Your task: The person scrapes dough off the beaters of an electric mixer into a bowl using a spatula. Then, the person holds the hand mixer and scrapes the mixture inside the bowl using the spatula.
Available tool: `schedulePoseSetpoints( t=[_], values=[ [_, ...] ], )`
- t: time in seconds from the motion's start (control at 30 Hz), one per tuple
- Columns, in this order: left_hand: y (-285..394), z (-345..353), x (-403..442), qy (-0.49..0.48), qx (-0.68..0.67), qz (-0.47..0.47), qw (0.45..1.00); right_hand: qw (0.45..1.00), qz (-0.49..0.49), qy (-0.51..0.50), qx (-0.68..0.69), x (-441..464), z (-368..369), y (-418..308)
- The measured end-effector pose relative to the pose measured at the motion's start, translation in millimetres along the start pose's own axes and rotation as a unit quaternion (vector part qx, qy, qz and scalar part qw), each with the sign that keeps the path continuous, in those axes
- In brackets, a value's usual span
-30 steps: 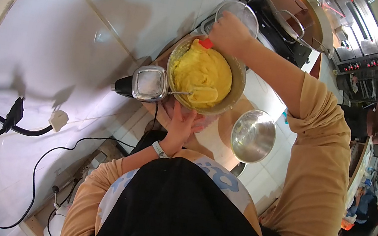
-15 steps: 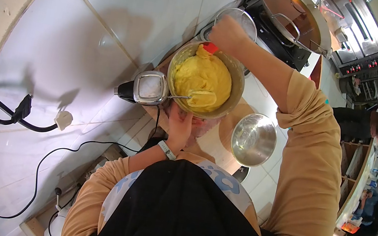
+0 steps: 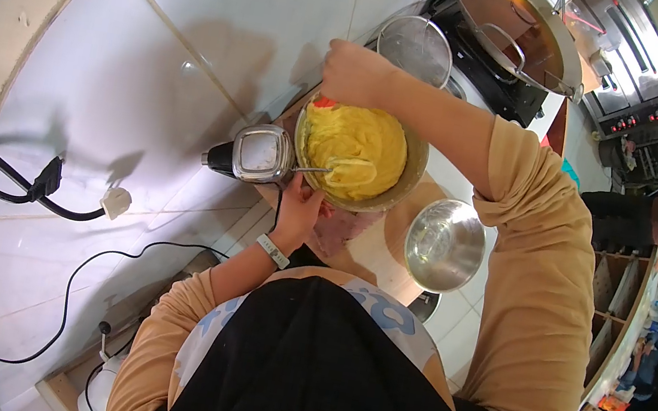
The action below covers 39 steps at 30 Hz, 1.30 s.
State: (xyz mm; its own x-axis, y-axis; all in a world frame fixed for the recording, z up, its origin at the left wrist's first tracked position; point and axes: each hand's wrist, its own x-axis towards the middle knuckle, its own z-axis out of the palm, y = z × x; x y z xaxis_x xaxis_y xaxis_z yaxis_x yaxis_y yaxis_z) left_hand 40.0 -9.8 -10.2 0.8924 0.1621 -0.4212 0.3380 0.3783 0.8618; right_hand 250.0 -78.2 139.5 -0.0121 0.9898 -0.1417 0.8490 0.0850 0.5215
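A metal mixing bowl (image 3: 416, 161) holds thick yellow batter (image 3: 366, 138). My right hand (image 3: 357, 76) is closed around the handle of a red spatula (image 3: 324, 103); its blade dips in at the bowl's far left edge, and the handle is hidden by the fist. On the near side, my left hand (image 3: 299, 209) grips the bowl low on its outer wall, fingers partly hidden. A hand mixer (image 3: 262, 153) rests at the bowl's left rim, with its batter-coated beater (image 3: 350, 173) lying in the yellow mass.
A shiny steel bowl (image 3: 445, 246) stands right of the mixing bowl on the wooden board (image 3: 380, 253). Behind are a sieve (image 3: 416, 49) and a large pan of brown liquid (image 3: 511, 27) on a black stove (image 3: 468, 50). The mixer's cord (image 3: 102, 259) hangs along the tiled wall.
My right hand and the spatula have moved left along the bowl's far side. My left hand has shifted slightly left on the bowl. The batter's surface looks more spread out.
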Motion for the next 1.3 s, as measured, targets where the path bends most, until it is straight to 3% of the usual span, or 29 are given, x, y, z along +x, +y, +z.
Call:
schedulePoseSetpoints(
  t=[0.37,0.6,0.67,0.77,0.97,1.07,1.3],
  values=[
    [-6.6,-6.6,1.8,-0.013,0.003,0.001,1.000,0.981,-0.103,0.162,0.019,-1.0,5.8,-41.8],
    [-7.3,-12.3,-4.5,-0.047,-0.022,-0.011,0.999,0.983,-0.094,0.117,0.102,-75.5,48.1,-21.8],
    [4.7,-4.0,-13.9,-0.049,-0.067,-0.041,0.996,0.986,0.017,-0.055,0.154,-103.7,35.3,-14.8],
    [2.0,-0.2,-15.6,-0.082,-0.080,-0.039,0.993,0.954,0.173,-0.184,0.160,-115.5,-3.9,-6.1],
    [-0.2,-1.6,-12.2,-0.076,-0.059,-0.036,0.995,0.902,0.352,-0.148,0.200,-104.6,38.9,-25.2],
    [5.0,-5.0,-12.9,-0.072,-0.052,-0.066,0.994,0.898,0.333,-0.123,0.261,-84.8,56.2,-20.9],
    [-0.1,-4.6,-10.3,-0.069,-0.073,-0.075,0.992,0.954,0.081,-0.110,0.266,-34.5,55.5,-9.4]
  ],
)
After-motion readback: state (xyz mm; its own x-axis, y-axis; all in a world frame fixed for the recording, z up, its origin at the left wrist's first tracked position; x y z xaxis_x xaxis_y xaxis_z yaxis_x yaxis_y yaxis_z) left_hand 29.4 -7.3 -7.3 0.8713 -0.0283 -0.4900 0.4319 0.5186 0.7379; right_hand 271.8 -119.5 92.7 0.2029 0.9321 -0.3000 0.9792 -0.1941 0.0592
